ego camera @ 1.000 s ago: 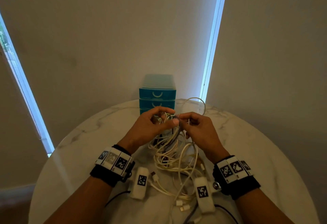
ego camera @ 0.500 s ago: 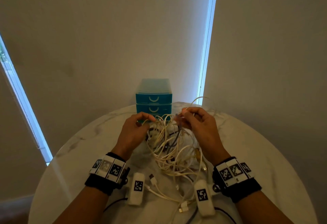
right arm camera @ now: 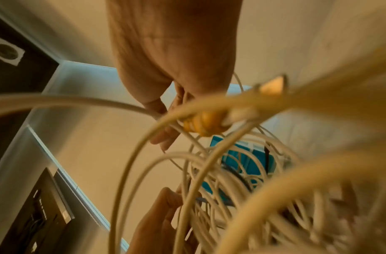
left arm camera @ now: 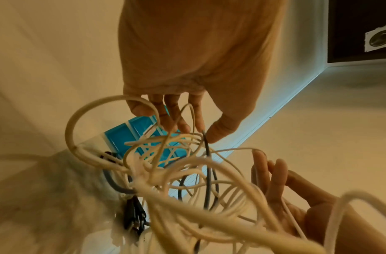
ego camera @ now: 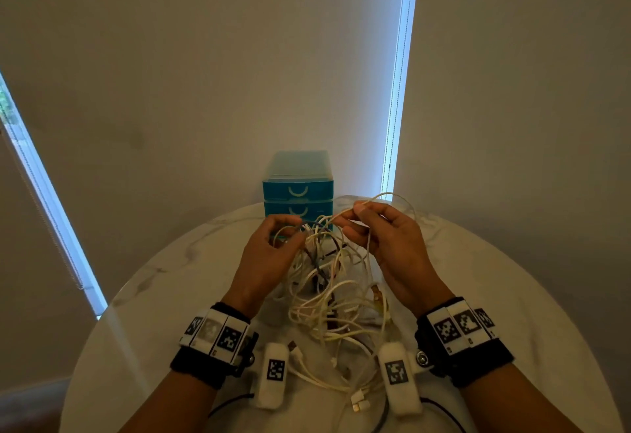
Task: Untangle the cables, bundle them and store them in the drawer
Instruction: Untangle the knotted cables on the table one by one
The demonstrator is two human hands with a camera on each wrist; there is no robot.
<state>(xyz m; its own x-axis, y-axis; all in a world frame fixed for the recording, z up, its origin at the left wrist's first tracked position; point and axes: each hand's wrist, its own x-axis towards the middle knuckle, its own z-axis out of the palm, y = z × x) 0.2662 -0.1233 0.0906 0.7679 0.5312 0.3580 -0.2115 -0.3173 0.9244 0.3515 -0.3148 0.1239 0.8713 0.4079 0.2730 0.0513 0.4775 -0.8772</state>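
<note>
A tangle of white cables (ego camera: 333,299) with a few dark strands lies on the round marble table (ego camera: 164,282), lifted at its far end by both hands. My left hand (ego camera: 273,248) pinches strands near the top of the knot; the left wrist view shows the fingertips (left arm camera: 183,127) closing on a dark cable (left arm camera: 207,154) and white loops. My right hand (ego camera: 379,231) pinches a white cable (ego camera: 392,197) that arches up behind it. An orange plug (right arm camera: 206,124) hangs among the loops. The blue drawer unit (ego camera: 297,190) stands behind the hands, drawers closed.
Loose plug ends (ego camera: 358,402) trail toward the near table edge. Two white tagged sensor pods (ego camera: 275,376) hang off my wrists above the table. Walls with bright window slits (ego camera: 397,91) rise behind the table.
Both hands have drawn apart and risen slightly, spreading the top of the tangle. The right hand now lifts a white loop higher.
</note>
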